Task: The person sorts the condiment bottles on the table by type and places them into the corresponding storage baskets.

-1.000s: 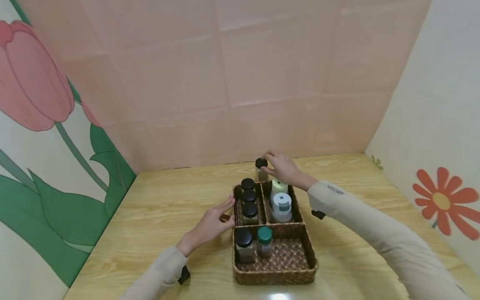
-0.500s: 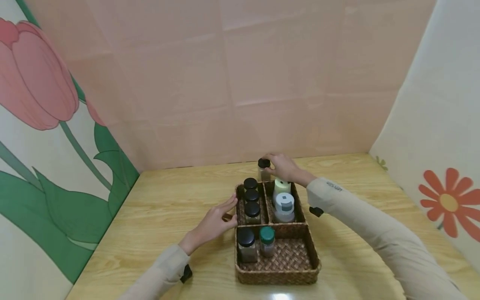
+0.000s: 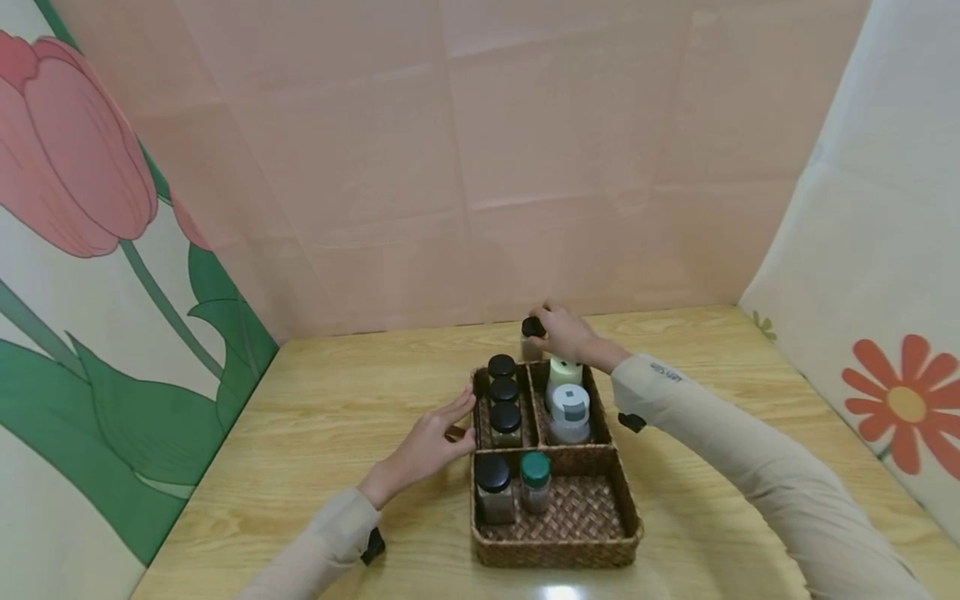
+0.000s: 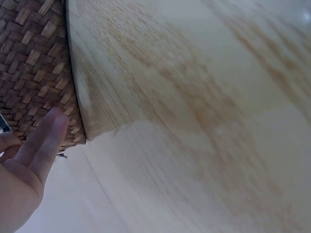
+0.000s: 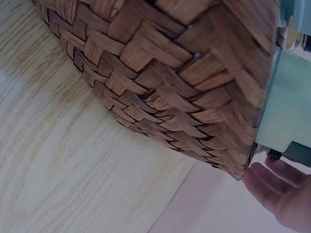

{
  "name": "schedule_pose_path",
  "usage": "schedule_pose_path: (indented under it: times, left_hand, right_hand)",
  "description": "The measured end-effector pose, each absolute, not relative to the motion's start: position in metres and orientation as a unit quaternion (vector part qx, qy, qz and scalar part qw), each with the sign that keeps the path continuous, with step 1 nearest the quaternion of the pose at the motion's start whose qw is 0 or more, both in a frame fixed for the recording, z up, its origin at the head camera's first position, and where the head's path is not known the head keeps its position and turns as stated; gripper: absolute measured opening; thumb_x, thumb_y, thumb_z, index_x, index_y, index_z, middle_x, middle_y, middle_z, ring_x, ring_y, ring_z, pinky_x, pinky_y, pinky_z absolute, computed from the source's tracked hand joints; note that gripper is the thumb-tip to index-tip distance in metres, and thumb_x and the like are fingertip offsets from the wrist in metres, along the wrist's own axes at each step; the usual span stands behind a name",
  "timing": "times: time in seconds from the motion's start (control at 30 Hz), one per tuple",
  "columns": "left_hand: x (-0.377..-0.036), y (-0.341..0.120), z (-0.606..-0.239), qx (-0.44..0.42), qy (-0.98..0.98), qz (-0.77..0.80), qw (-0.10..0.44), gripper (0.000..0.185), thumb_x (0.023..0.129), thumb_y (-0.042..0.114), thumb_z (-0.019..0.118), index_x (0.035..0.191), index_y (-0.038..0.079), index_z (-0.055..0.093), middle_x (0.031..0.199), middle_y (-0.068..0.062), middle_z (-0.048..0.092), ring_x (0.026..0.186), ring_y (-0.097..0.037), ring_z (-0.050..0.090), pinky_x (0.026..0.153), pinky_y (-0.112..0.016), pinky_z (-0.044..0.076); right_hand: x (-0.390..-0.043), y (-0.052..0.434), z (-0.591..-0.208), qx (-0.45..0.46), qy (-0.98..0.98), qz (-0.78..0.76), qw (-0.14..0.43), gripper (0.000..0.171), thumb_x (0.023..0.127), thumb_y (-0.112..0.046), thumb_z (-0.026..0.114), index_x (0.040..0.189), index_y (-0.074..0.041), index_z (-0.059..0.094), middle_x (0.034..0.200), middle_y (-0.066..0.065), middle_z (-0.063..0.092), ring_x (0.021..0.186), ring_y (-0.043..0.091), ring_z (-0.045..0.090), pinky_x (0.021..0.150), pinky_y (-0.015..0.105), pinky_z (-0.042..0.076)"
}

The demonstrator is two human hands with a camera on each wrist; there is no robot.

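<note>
Right hand (image 3: 567, 335) grips black-capped jar (image 3: 532, 331); left hand (image 3: 431, 440) flat against basket (image 3: 555, 550).

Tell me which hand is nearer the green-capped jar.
Left. The left hand rests against the basket's left wall, just beside the green-capped jar; the right hand grips a black-capped jar beyond the basket's far edge.

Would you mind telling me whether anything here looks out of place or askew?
One black-lidded jar stands on the table just behind the wicker basket, outside its compartments, gripped by the right hand. Every other jar sits upright inside; nothing looks spilled.
</note>
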State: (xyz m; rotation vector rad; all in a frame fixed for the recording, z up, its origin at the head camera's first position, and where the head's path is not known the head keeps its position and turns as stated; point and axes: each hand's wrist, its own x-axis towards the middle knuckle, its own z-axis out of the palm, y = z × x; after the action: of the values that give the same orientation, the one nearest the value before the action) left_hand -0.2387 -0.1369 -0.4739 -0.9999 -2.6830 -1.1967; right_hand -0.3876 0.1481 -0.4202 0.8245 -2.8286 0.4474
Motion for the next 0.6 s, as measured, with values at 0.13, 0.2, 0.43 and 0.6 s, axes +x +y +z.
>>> schedule_pose_path:
  times: [0.13, 0.2, 0.43, 0.6]
  left_hand:
    - [-0.2377, -0.1364, -0.4729, -0.319, -0.868, -0.381, 0.018, 0.056, 0.099, 0.016, 0.054, 0.150, 0.001, 0.038, 0.159, -0.011, 0.027, 0.087, -0.003, 0.069, 0.066, -0.019, 0.055]
    - [-0.2378, -0.1365, -0.4729, -0.319, -0.868, -0.380, 0.018, 0.056, 0.099, 0.017, 0.054, 0.150, 0.001, 0.038, 0.159, -0.011, 0.027, 0.087, -0.003, 0.069, 0.066, -0.019, 0.055]
    - [-0.2397, -0.1351, -0.4748, -0.323, -0.866, -0.383, 0.020, 0.055, 0.100, 0.017, 0.054, 0.150, 0.000, 0.038, 0.159, -0.011, 0.027, 0.088, -0.003, 0.069, 0.066, -0.019, 0.055]
    - [-0.2416, -0.1324, -0.4736, -0.326, -0.865, -0.381, 0.018, 0.056, 0.099, 0.015, 0.055, 0.150, 0.001, 0.038, 0.159, -0.011, 0.027, 0.087, -0.002, 0.069, 0.062, -0.019, 0.055]
  right_hand:
    - [-0.3873, 0.1479, -0.4200, 0.285, -0.943, 0.154, 0.078, 0.050, 0.095, -0.020, 0.069, 0.134, 0.005, 0.053, 0.124, 0.023, 0.055, 0.099, 0.035, 0.062, 0.078, 0.047, 0.054]
    - [-0.3873, 0.1472, -0.4199, 0.294, -0.940, 0.151, 0.079, 0.049, 0.095, -0.018, 0.069, 0.134, 0.006, 0.053, 0.125, 0.024, 0.056, 0.098, 0.035, 0.063, 0.076, 0.046, 0.055]
    - [-0.3856, 0.1483, -0.4170, 0.322, -0.934, 0.132, 0.078, 0.041, 0.094, -0.014, 0.069, 0.127, 0.006, 0.056, 0.115, 0.024, 0.058, 0.085, 0.031, 0.063, 0.067, 0.043, 0.054]
    - [-0.3866, 0.1505, -0.4163, 0.315, -0.939, 0.118, 0.075, 0.042, 0.095, -0.016, 0.069, 0.127, 0.007, 0.056, 0.116, 0.024, 0.057, 0.088, 0.033, 0.063, 0.071, 0.044, 0.055]
